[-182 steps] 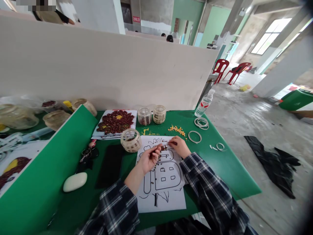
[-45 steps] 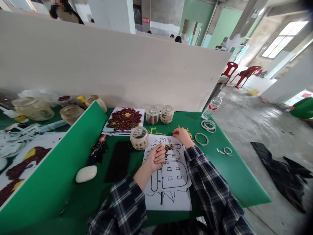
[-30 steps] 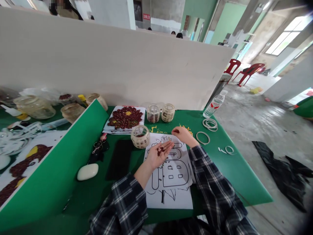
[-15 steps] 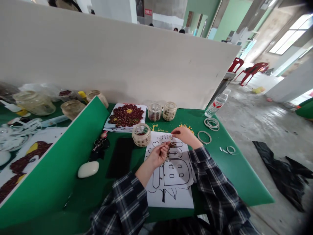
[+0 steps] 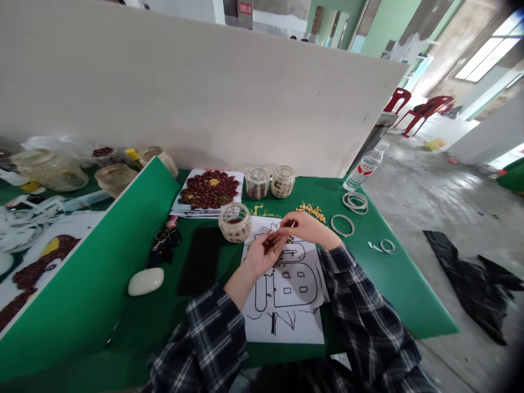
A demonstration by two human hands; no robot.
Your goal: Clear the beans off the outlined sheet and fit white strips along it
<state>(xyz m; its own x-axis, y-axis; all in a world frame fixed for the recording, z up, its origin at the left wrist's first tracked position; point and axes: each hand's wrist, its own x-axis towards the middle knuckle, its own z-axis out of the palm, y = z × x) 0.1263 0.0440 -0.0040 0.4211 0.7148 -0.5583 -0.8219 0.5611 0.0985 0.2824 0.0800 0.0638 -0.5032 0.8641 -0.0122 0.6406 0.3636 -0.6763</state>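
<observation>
Rising at the back, a pale partition point(image 5: 196, 98) stood behind the green table point(image 5: 393, 295), and a slanting divider point(image 5: 82, 262) cut across the table's left side. The drawing point(image 5: 286, 330) lay flat in front of the person, its upper part partly covered by the left hand point(image 5: 262, 256) and the right hand point(image 5: 305, 228). A flower picture point(image 5: 210, 188) lay beyond it to the left; a black slab point(image 5: 199, 262) lay near its left edge. A bottle point(image 5: 363, 167) stood at the far right. The near jar point(image 5: 234, 225) stood close by the drawing's upper left corner, with the middle jar point(image 5: 257, 184) and the right jar point(image 5: 283, 182) side by side farther back. A white oval point(image 5: 146, 281) rested by the divider, keys point(image 5: 162, 237) just past it. Corn point(image 5: 311, 211) lay scattered just beyond the right hand.

Both forearms reached in from the near edge. The left hand was turned palm up, half open and cupped, dark red beans point(image 5: 268, 246) lying in it. The right hand arched over from the right, fingers bent, tips by the left hand's fingertips; I couldn't tell whether it pinched anything.
</observation>
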